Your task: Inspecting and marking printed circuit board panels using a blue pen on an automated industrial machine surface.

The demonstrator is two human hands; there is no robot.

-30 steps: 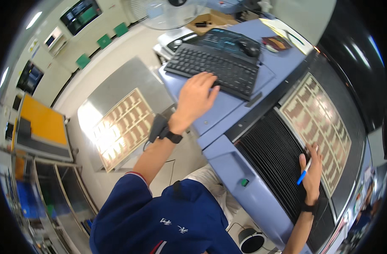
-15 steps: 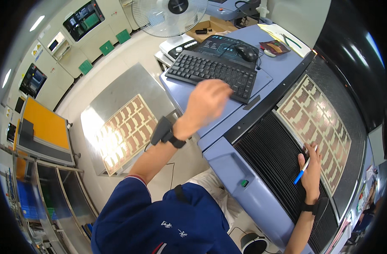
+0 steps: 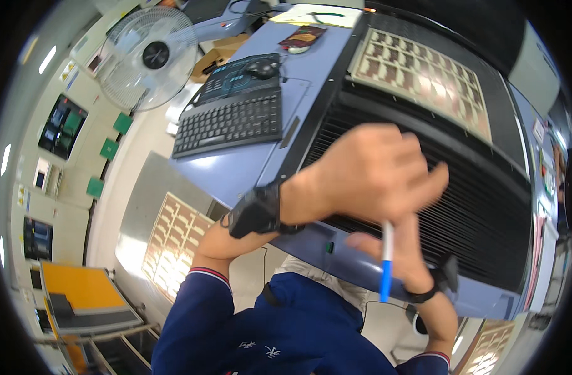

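Note:
My left hand (image 3: 367, 175) is over the black ribbed cover (image 3: 480, 212) of the machine, crossing in front of my right hand. Its fingers look bent, with one reaching out to the right, but motion blurs them. Partly hidden below it, my right hand (image 3: 406, 253) is closed on a marker pen (image 3: 386, 265), white with a blue end pointing down. The pen's upper end disappears behind my left hand. Beyond the ribbed cover, a cream panel with brown patterned blocks (image 3: 423, 78) lies on the dark machine bed, apart from both hands.
Left of the machine bed are a black keyboard (image 3: 232, 125), a mouse (image 3: 261, 69) and a dark red packet (image 3: 303, 39). A fan (image 3: 154, 55) stands behind. Another patterned panel (image 3: 176, 244) rests on a metal table (image 3: 149, 187). An orange-topped cart (image 3: 79, 286) is far left.
My view has turned to the right. My left hand has moved from beside the keyboard to over my right hand. My right hand has come back from the panel's edge with the marker pen.

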